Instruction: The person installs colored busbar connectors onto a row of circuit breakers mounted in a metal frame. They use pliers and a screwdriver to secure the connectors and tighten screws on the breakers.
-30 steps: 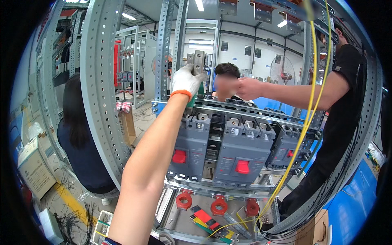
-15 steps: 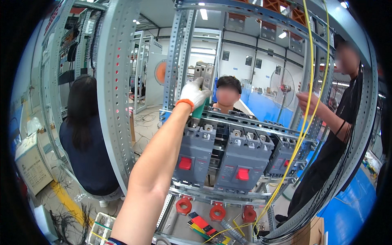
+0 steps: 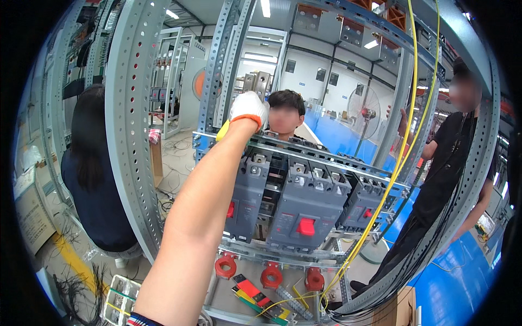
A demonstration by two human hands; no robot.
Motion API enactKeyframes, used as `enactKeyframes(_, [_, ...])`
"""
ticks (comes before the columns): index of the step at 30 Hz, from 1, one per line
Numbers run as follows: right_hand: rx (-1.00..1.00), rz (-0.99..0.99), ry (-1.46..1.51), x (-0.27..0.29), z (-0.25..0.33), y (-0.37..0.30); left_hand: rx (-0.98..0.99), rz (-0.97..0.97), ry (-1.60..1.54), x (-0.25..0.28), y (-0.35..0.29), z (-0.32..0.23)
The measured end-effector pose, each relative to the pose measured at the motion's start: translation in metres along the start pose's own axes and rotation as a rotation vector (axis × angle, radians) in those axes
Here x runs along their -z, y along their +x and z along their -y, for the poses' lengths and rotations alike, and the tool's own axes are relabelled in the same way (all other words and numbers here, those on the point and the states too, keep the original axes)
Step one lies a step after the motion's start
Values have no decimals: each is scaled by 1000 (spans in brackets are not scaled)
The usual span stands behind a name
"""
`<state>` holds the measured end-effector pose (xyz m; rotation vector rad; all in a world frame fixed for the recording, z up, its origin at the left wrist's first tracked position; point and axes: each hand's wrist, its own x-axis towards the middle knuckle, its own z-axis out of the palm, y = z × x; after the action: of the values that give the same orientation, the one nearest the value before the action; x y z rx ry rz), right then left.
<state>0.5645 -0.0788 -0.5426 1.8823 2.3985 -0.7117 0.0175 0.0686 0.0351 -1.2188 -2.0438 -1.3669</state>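
Observation:
My left hand, in a white glove with an orange cuff, is raised at the left end of the breaker row. Its fingers are curled and partly hidden behind the glove. A yellow-sleeved busbar sticks out at the hand's lower left, and the hand appears closed on it. Just above the glove rise bare metal bar ends with holes. Beneath the forearm stands a grey circuit breaker, partly covered, its red handle half hidden. Beside it is another large breaker with a red handle. My right hand is not in view.
A smaller breaker sits at the right. Red ring transformers hang below, above coloured bars. Yellow wires cross the frame's right side. One person is behind the frame, another at right, a third at left.
The view has shifted, so the frame sits further left. My left hand has turned and curled; the yellow busbar now shows beside it, where a green-sleeved bar showed before.

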Motion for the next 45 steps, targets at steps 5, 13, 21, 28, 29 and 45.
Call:
enactKeyframes(5, [133, 178, -436, -12, -28, -4, -73, 31, -62, -3, 9, 18])
enactKeyframes(13, [212, -97, -115, -44, -38, 29, -119, 76, -74, -4, 12, 23])
enactKeyframes(21, [129, -99, 69, -32, -27, 33, -109, 252, 58, 0, 7, 23])
enactKeyframes(28, [54, 3, 36, -34, -41, 13, -115, 355, -580, 46, -3, 80])
enactKeyframes(29, [141, -15, -121, -35, -42, 11, -24, 301, -670, 43, -3, 94])
enactKeyframes(45, [79, -222, 84, -36, -41, 10, -305, 376, 105, 35, -21, 123])
